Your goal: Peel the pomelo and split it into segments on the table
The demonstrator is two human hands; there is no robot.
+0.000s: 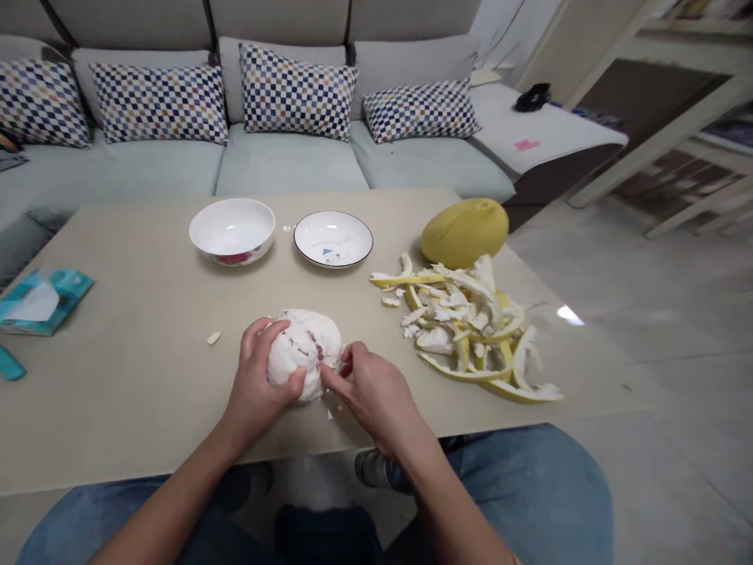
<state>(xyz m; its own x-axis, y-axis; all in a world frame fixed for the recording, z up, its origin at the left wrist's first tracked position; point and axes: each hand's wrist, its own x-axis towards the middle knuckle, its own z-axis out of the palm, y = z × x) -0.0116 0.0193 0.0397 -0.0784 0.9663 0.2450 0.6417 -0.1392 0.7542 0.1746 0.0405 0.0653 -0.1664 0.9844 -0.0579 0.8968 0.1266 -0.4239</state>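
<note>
A peeled pomelo (304, 345), covered in white pith with dark red flesh showing in cracks on top, rests near the table's front edge. My left hand (259, 373) is wrapped round its left side, thumb in front and fingers over the top. On the right side, my right hand (370, 384) has its thumb and curled fingers at the pith close to the crack; whether a bit of pith is pinched between them is hidden. To the right lies a heap of yellow pomelo peel (471, 322) strips and white pith scraps.
Behind the peel sits a whole yellow pomelo (464, 233). A white bowl (232, 224) and a dark-rimmed white plate (334, 235) stand farther back. At left are a tissue pack (44, 302) and a teal object (9, 365). A small pith scrap (214, 338) lies left of my hands.
</note>
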